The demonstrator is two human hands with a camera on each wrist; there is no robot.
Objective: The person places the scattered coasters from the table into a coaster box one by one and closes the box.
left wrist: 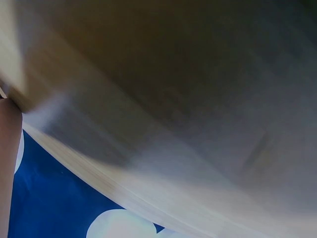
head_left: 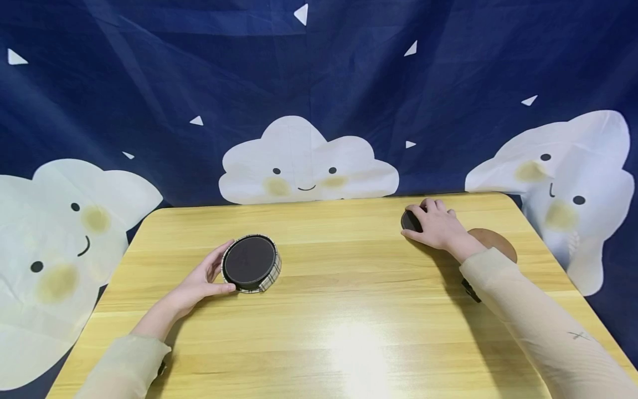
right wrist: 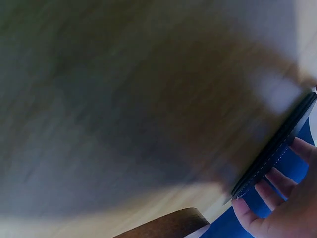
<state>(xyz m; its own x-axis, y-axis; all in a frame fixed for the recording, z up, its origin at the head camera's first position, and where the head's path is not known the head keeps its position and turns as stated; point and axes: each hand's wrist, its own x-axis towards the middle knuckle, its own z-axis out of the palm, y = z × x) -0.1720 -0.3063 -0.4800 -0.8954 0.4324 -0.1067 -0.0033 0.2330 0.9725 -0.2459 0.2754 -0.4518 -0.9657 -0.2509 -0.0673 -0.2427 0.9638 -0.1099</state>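
Note:
On the left side of the table, my left hand [head_left: 198, 281] grips a round holder [head_left: 251, 262] with a black face and a plaid side. The thumb lies at its near edge and the fingers go round its left side. Toward the back right, my right hand [head_left: 438, 226] holds black round coasters [head_left: 411, 221] by their rim, partly covering them. In the right wrist view, the coasters [right wrist: 277, 148] show layered edges with pale stitching, and the fingertips [right wrist: 240, 207] touch the rim. The left wrist view shows only a sliver of the hand, with the holder out of sight.
A brown round disc [head_left: 493, 244] lies on the wooden table [head_left: 329, 288], partly hidden by the right forearm. Its thick edge [right wrist: 171, 225] shows in the right wrist view. Behind the table hangs a dark blue cloth [head_left: 309, 72] with white clouds.

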